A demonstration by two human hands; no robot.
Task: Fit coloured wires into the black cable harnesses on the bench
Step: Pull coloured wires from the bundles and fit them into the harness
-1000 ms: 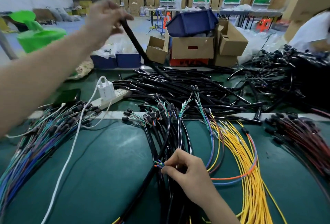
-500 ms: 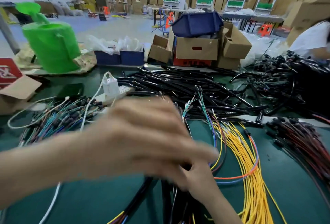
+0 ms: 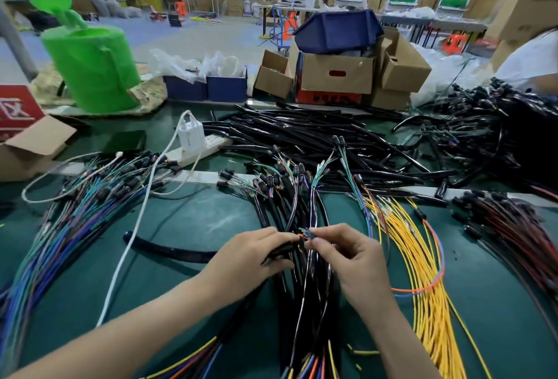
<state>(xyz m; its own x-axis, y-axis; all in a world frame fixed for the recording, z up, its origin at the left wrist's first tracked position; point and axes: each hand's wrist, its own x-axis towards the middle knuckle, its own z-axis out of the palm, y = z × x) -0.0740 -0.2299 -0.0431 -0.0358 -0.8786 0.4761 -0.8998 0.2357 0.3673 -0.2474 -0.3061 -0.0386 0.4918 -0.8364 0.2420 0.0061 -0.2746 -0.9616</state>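
Note:
My left hand (image 3: 247, 253) grips the end of a black sleeve (image 3: 169, 250) that curves away to the left across the green bench. My right hand (image 3: 347, 255) pinches a small bunch of coloured wire ends (image 3: 304, 232), orange, green and blue, right at the mouth of that sleeve. Both hands meet over a bundle of black harnesses (image 3: 305, 206) running toward me. Yellow wires (image 3: 422, 258) lie just right of my right hand. A multicoloured wire bundle (image 3: 69, 218) fans out at the left.
A pile of empty black sleeves (image 3: 317, 137) lies behind the harnesses. Red-and-black wires (image 3: 513, 227) lie at the right. A white power strip with charger (image 3: 193, 140) and its cable cross the left. A green watering can (image 3: 90, 67) and cardboard boxes (image 3: 338, 74) stand at the back.
My left hand came down from high at the back, carrying the black sleeve, and now holds its end against the wire ends in my right hand.

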